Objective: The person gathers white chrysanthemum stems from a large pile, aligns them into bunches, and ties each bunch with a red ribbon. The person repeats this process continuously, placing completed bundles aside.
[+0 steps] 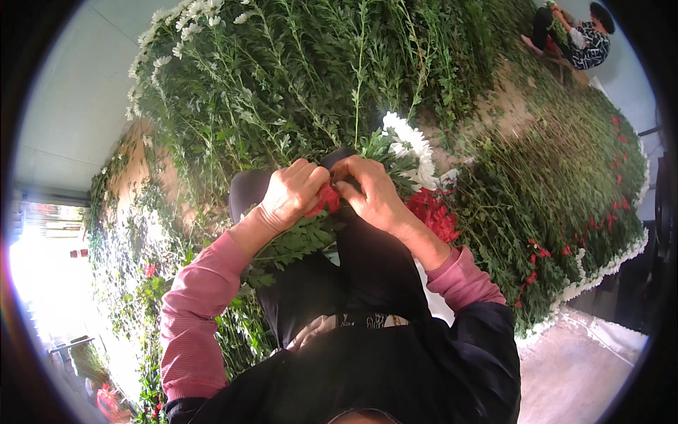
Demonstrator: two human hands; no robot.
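Note:
Over my lap lies a bunch of white chrysanthemums (415,149), its blooms to the right and its leafy stems (296,241) running out to the lower left. A red strip (328,199), of plastic film or ribbon, is gathered at the stems between my hands. My left hand (293,189) is closed on this strip from the left. From the right, my right hand (369,192) pinches at the strip's upper end, thumb and forefinger close together; the fingertips partly hide what they hold. Just beyond my right wrist sits a heap of loose red strips (433,213).
Long leafy chrysanthemum stems (318,74) are piled in front of me, white blooms (185,26) at the far left. More bunches tied with red (535,254) lie to the right. A seated person (577,40) holds stems at the upper right. Cut greenery (159,228) covers the left ground.

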